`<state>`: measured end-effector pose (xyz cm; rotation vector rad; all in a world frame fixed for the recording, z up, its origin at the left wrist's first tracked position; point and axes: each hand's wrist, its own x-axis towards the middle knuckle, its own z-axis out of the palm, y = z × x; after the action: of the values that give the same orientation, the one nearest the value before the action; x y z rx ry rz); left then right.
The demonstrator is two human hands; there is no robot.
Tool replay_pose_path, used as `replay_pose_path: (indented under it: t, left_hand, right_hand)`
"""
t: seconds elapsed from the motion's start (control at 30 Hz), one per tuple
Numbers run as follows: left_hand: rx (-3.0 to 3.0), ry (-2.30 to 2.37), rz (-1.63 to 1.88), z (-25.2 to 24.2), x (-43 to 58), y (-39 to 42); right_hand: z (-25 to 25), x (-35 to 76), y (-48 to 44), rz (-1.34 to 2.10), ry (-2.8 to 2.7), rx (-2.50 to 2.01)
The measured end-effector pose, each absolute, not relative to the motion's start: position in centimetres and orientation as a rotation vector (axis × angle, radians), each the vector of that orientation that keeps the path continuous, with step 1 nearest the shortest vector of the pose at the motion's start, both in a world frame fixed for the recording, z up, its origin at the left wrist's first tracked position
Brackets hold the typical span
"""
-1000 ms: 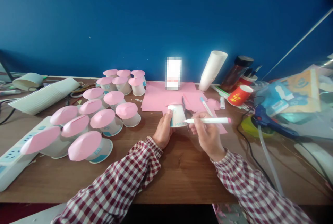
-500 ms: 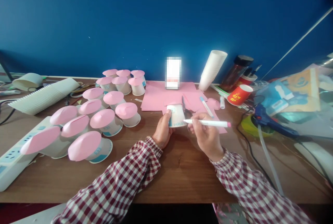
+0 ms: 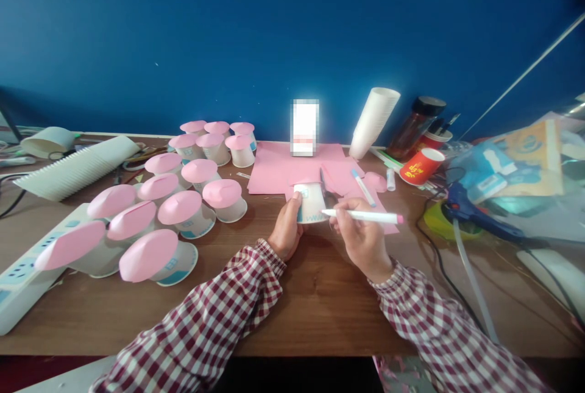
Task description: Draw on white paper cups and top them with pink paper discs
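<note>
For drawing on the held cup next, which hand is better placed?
Right, most likely: the right hand grips the marker, its tip near the lower edge of the cup. The left hand holds the cup, so seems better suited to steadying.

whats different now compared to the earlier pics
Very little: the white pen's pink end has dipped slightly since the first picture. Nothing was taken up or let go: the left hand still holds the paper cup, the right hand the pen. The pink-topped cups stayed put.
</note>
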<state>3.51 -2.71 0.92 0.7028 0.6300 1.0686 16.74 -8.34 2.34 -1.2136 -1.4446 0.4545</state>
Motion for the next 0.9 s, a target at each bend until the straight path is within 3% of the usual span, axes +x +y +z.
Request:
replay_pose_path:
  t: [0.9]
  left_hand:
    - [0.737, 0.652, 1.079, 1.04, 3.48, -2.78]
  right_hand:
    - [2.50, 16.92, -8.32, 0.430, -1.488, -1.199]
